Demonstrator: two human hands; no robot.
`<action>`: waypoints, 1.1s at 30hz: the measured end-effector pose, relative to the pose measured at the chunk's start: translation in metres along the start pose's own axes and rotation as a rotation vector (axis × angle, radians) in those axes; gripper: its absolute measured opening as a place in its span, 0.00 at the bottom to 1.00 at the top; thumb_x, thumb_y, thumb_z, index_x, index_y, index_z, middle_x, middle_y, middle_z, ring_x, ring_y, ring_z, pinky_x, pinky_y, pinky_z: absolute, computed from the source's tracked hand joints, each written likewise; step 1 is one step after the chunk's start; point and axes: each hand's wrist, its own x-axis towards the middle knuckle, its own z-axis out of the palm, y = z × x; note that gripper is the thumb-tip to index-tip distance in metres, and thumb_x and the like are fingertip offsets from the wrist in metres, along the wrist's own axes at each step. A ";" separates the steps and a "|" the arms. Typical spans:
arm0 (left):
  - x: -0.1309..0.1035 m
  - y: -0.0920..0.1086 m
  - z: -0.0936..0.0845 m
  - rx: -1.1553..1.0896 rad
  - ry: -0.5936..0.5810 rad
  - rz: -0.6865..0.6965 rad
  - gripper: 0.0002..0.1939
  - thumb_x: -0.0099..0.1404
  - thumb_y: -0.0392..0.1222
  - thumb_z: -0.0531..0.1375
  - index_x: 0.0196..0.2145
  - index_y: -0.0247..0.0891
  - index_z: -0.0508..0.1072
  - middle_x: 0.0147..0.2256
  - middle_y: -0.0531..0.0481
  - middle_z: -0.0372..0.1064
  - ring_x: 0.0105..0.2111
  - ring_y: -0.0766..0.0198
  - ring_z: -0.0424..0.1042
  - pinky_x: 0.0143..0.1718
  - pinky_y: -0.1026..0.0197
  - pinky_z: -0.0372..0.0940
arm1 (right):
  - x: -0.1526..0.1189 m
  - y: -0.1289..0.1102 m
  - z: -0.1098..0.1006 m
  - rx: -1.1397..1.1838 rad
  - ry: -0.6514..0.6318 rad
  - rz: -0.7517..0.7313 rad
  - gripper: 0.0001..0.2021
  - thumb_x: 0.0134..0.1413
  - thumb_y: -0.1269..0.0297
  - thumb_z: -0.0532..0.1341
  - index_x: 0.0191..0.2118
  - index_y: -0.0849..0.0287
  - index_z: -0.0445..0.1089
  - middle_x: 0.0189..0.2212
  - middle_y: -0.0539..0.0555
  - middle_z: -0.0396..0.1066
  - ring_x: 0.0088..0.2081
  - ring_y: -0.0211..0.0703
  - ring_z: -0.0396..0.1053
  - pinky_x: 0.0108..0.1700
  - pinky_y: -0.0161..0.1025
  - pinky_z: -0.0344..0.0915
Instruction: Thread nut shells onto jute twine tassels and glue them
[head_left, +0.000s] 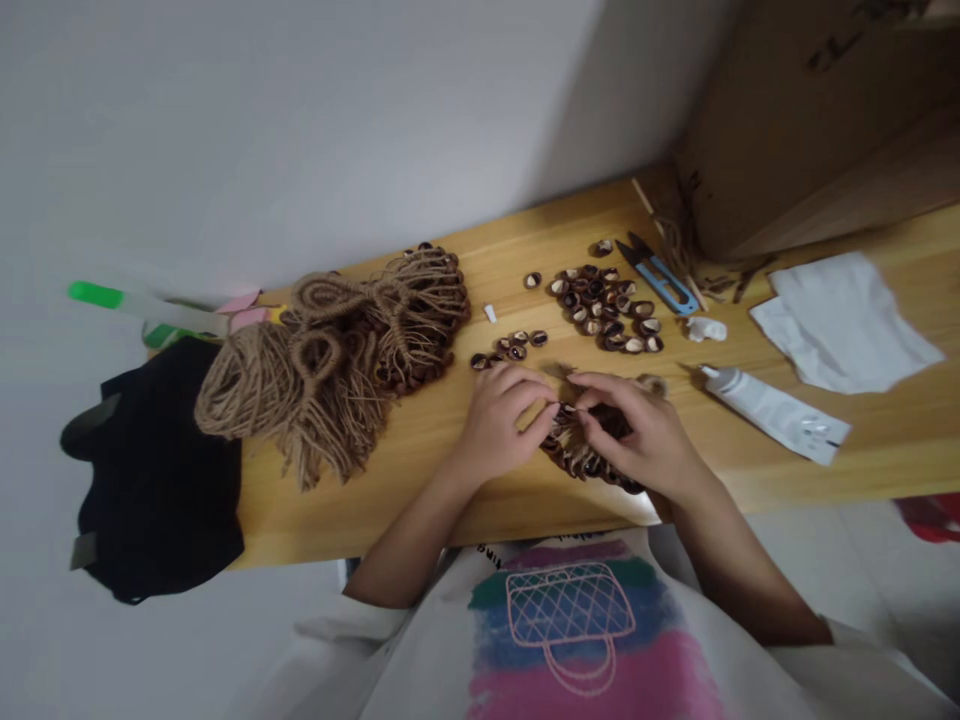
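Fingertips of the left hand [501, 425] and right hand [649, 440] pinch the upper edge of a cord-and-shell piece [576, 456], which lies near the front of the wooden table [439, 475]; whether cord or shell is gripped, I cannot tell. Best to steady the piece with one pinch and make small movements with the other. Beyond lie loose brown shells [592, 308] and blue thread snips [663, 279].

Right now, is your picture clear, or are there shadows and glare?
Head view: dim overall, with a dark shadow across the pale grey wall, glare at the yellowish wooden table's near edge, and soft detail in the small brown shell pieces.
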 end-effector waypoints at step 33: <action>0.006 -0.013 -0.045 0.659 -0.094 -0.409 0.09 0.61 0.40 0.65 0.40 0.41 0.79 0.50 0.41 0.69 0.52 0.44 0.63 0.48 0.43 0.58 | -0.005 -0.001 -0.002 -0.037 0.025 -0.024 0.18 0.61 0.73 0.54 0.56 0.61 0.59 0.40 0.49 0.70 0.40 0.35 0.69 0.42 0.33 0.63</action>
